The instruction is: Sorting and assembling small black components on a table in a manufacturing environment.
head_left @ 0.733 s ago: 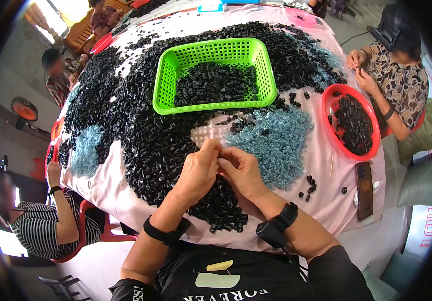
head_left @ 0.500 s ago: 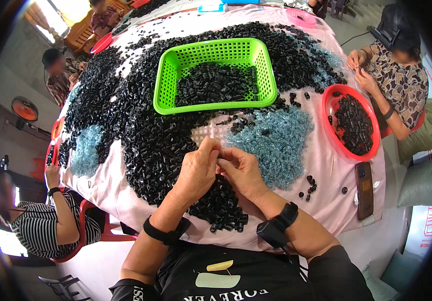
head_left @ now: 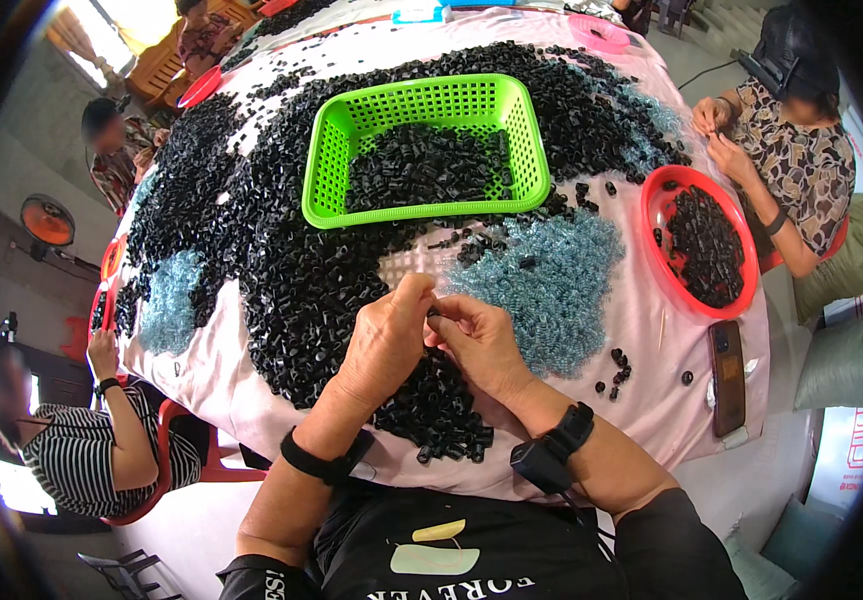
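Observation:
My left hand (head_left: pixel 388 335) and my right hand (head_left: pixel 478 343) meet over the near part of the table, fingertips together. Between them is a small black plastic part (head_left: pixel 434 313), mostly hidden by the fingers of both hands. Under and left of my hands spreads a big heap of small black plastic parts (head_left: pixel 306 290). Just beyond and right of my right hand lies a pile of small clear bluish pieces (head_left: pixel 556 285). A green plastic basket (head_left: pixel 421 214) with black parts inside stands on the heap, farther off than my hands.
A red basin (head_left: pixel 653 240) of black parts sits at the right, with a phone (head_left: pixel 727 380) nearer me. Another person (head_left: pixel 791 160) works across at the right; others sit along the left side. A second clear pile (head_left: pixel 173 300) lies at the left on the pink cloth (head_left: pixel 641 440).
My hands stay together in nearly the same place, with only small finger movements. The whole view has shifted slightly.

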`<action>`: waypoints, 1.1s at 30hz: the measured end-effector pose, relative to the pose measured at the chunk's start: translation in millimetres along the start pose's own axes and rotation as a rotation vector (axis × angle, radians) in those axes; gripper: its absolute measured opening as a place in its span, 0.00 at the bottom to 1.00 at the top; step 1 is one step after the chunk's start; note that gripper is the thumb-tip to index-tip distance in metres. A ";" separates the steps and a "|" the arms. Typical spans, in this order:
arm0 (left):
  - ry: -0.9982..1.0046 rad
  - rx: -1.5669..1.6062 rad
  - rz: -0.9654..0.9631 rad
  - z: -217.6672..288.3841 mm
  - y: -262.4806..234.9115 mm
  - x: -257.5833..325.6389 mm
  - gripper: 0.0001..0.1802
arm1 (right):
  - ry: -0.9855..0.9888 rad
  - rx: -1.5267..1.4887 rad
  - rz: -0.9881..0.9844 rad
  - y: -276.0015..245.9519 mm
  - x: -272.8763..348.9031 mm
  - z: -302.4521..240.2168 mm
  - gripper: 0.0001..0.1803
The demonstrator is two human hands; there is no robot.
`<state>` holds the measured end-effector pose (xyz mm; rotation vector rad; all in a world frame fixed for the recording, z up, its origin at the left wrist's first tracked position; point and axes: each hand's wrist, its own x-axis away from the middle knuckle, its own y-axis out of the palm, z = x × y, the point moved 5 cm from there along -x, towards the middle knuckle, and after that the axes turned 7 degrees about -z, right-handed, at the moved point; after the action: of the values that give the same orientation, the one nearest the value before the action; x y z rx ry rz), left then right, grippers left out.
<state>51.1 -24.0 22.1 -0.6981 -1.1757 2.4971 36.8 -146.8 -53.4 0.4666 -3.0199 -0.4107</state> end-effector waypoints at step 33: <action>0.006 0.047 -0.062 9.4 -9.5 8.7 0.23 | 0.073 -0.213 0.081 -3.0 2.5 -2.1 0.07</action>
<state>39.3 -20.1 32.1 -0.6469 -1.1157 2.4612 35.5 -150.7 -52.2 0.3355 -2.8704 -0.6835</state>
